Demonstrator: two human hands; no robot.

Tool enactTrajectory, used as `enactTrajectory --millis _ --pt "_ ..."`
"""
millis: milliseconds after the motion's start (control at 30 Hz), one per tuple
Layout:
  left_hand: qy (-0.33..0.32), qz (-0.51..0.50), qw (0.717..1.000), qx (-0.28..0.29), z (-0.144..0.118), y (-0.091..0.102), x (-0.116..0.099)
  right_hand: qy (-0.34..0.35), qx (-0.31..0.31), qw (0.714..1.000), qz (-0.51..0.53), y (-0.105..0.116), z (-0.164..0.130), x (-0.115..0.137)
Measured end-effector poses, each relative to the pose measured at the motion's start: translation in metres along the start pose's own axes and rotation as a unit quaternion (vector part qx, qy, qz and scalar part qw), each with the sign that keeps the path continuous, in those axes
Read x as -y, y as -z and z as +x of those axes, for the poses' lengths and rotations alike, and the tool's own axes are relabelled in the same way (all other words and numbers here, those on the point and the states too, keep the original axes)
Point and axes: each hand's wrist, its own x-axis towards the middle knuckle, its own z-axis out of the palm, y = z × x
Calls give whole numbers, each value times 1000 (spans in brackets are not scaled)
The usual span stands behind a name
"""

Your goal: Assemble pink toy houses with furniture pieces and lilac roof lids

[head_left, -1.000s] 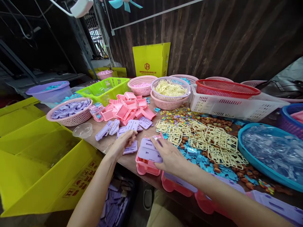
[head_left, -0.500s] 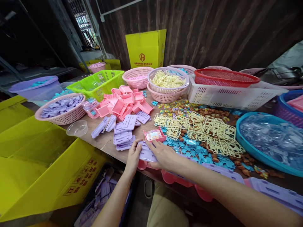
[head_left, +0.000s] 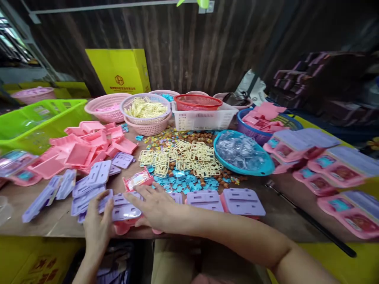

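My left hand (head_left: 97, 225) and my right hand (head_left: 154, 207) both rest on a purple plastic lid (head_left: 124, 209) that lies on a pink case (head_left: 124, 227) at the table's front edge. The left fingers grip the lid's left end; the right palm presses flat on its right side. Just behind the hands sits an open pink case with contents (head_left: 137, 180). To the right lie two more lidded pink cases (head_left: 241, 201). Loose purple lids (head_left: 89, 185) are scattered to the left.
A pile of pink case halves (head_left: 85, 146), cream part frames (head_left: 183, 156), blue bits (head_left: 189, 183), a blue bowl of clear pieces (head_left: 242, 152), several baskets (head_left: 145, 114) and a green crate (head_left: 35, 122) fill the table. Finished cases (head_left: 322, 169) lie right. A yellow box (head_left: 118, 71) stands behind.
The view has swung to the right and down. My left hand left the loose lids and came to the lid on the pink case, where both hands now press.
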Motion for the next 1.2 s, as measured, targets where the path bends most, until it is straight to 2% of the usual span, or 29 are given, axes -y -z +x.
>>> enactTrajectory --millis 67,100,167,267,333,400,533,633,700,767,833,933,967,1033,1133,1200 --pt "-80 65 994 -27 1 0 -23 -15 -16 1000 13 25 -36 -9" --pt "-126 76 989 -18 1 -4 -35 -40 -26 999 15 37 -55 -17" --pt "-207 65 975 41 3 -19 -61 -138 -65 988 20 59 -98 -37" --pt "-285 49 943 167 4 -52 -99 -255 -137 957 23 80 -163 -71" --pt "-318 47 914 247 2 -75 -122 -318 -170 932 41 84 -203 -88" --pt "-342 50 883 318 -6 -94 -143 -358 -178 914 63 81 -237 -97" --pt "-386 70 810 435 -36 -121 -175 -383 -116 909 118 53 -279 -100" --pt "-414 104 753 500 -62 -139 -187 -388 -91 904 158 29 -289 -97" --pt "-416 145 736 513 -76 -150 -191 -375 -103 904 176 20 -291 -98" --pt "-412 180 741 499 -85 -159 -194 -343 -126 913 183 21 -291 -103" --pt "-410 196 751 479 -90 -166 -196 -322 -176 918 151 31 -289 -115" --pt "-407 214 755 467 -95 -175 -201 -367 -253 895 -5 54 -279 -149" --pt "-405 221 756 463 -97 -178 -203 -391 -248 884 -64 61 -274 -164" --pt "-396 234 757 464 -101 -184 -208 -424 -192 875 -133 73 -263 -193" --pt "-376 248 755 477 -106 -188 -216 -431 -141 881 -138 83 -250 -229" --pt "-366 256 752 484 -108 -189 -220 -424 -115 889 -131 85 -247 -242"
